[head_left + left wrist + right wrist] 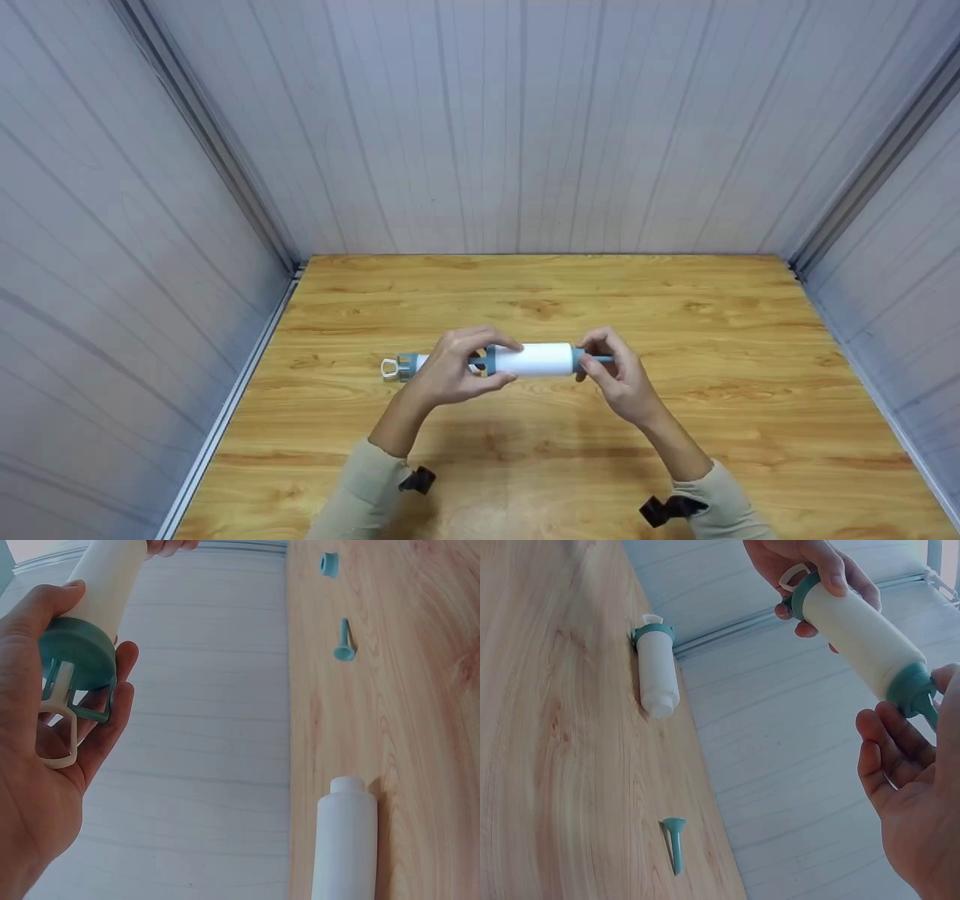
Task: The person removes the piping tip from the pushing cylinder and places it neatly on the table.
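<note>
A large syringe (541, 360) with a white barrel and teal ends is held level between both hands. My left hand (454, 373) grips its collar end, thumb and fingers on opposite sides of the barrel. From that collar (82, 652) a pale ring handle (61, 733) sticks out towards the palm. At the other end my right hand (621, 380) pinches the teal cap (909, 688), from which a thin teal nozzle points away. A second syringe (658, 669) lies on the table, its narrow neck bare; my left hand partly hides it in the head view.
A loose teal nozzle (344, 651) with a flared end and a small teal ring cap (328, 565) lie on the wooden table (540, 300). Pale panel walls (480, 127) enclose the back and both sides.
</note>
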Available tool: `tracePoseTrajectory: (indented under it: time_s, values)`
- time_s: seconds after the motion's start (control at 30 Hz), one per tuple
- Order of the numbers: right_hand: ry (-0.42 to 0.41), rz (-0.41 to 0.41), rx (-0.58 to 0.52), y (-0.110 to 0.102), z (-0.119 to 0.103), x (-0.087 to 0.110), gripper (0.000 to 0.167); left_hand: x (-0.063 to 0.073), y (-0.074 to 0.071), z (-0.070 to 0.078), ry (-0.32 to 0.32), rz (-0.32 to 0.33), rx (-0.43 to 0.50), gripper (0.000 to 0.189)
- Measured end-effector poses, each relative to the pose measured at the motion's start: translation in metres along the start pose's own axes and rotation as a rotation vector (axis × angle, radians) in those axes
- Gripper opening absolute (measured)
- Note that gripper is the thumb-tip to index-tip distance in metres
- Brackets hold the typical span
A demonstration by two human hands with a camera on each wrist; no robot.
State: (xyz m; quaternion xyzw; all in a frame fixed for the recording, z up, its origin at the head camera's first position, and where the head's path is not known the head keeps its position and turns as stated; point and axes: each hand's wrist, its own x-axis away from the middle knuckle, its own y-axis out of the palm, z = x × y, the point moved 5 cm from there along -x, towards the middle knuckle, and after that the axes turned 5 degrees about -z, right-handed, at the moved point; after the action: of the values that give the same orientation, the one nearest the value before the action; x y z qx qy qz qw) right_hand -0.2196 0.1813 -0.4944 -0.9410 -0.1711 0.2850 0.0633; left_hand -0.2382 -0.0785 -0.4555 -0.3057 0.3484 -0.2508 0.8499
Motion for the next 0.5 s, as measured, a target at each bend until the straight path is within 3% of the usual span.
tracePoseTrajectory:
  time_s: [0.5]
  values:
    - [-0.051,-0.026,-0.051,0.0015,-0.0026,-0.0002,0.024,0.0008,-0.003,0.0004,-0.004,0.004,-0.004,0.03]
